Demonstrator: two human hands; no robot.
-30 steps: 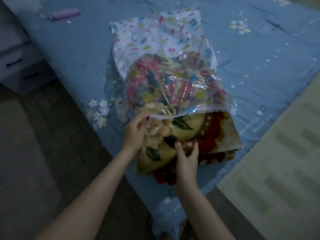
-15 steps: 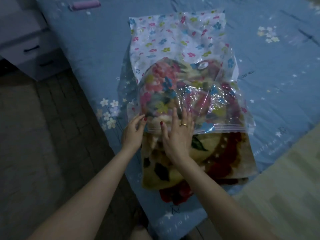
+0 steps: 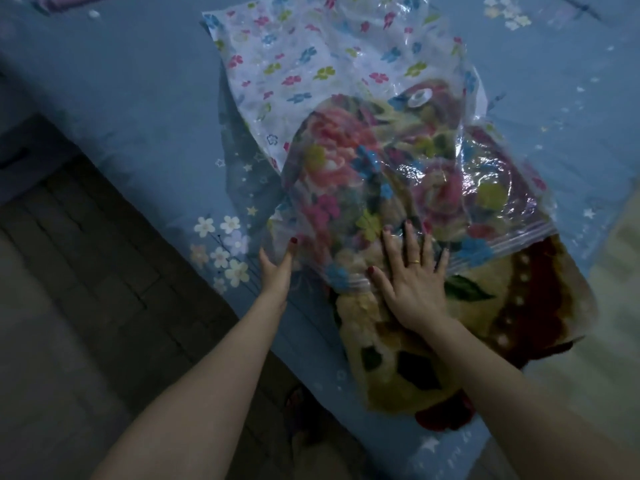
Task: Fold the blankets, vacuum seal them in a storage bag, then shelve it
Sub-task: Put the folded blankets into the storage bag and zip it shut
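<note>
A clear storage bag (image 3: 346,60) printed with small flowers lies on the blue bed sheet (image 3: 138,98), its round valve (image 3: 419,97) facing up. A folded floral blanket (image 3: 398,368) sits half inside it, and the tan and red end sticks out of the bag's mouth toward me. My right hand (image 3: 412,282) presses flat on the blanket at the mouth, fingers spread, fingertips under the plastic. At the bag's left edge beside the mouth, my left hand (image 3: 275,268) pinches the plastic; some of its fingers are hidden behind it.
The bed's edge runs diagonally from upper left to lower right. Dark floor (image 3: 86,306) lies to my left. A purple object (image 3: 52,0) sits on the sheet at the far top left. A pale surface (image 3: 606,323) borders the bed on the right.
My right hand left the blanket's near end, moved up to the bag's mouth and now presses further in. More of the blanket is inside the bag. The view has moved closer.
</note>
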